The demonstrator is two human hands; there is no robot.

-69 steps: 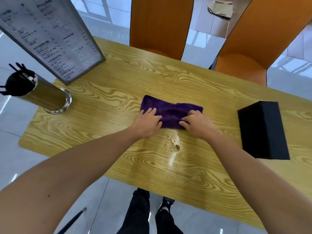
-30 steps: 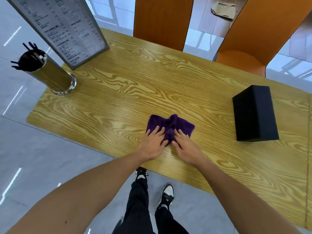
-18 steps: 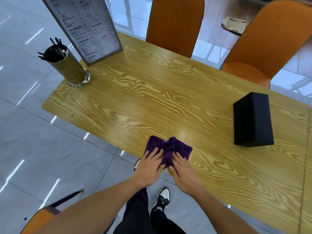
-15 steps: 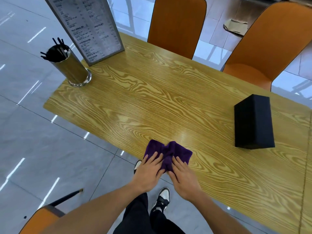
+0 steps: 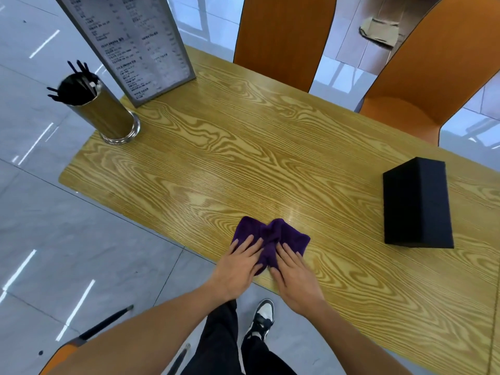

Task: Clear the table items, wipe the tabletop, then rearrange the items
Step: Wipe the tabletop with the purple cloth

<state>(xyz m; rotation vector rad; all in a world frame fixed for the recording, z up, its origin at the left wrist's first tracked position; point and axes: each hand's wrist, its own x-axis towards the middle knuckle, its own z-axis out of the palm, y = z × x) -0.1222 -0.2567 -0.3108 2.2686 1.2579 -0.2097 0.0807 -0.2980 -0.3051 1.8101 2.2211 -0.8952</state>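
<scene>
A bunched purple cloth [image 5: 273, 235] lies at the near edge of the wood-grain table [image 5: 243, 163]. My left hand [image 5: 238, 269] presses on its left half with straight fingers. My right hand [image 5: 293, 276] presses on its right half the same way. Both palms hang partly over the table's near edge. A black box [image 5: 416, 204] stands at the right. A metal cylinder of black utensils [image 5: 100, 109] and a framed menu stand [image 5: 135, 41] sit at the far left corner.
Two orange chairs [image 5: 281, 36] [image 5: 422, 77] stand behind the far side of the table. Another orange chair's corner [image 5: 58, 358] shows at the lower left. My legs and shoes [image 5: 259, 320] are below the near edge, on grey floor tiles.
Both hands dragged the cloth from mid-table toward me to the near edge, bunching it together. The crumbs seen earlier on the table are no longer visible.
</scene>
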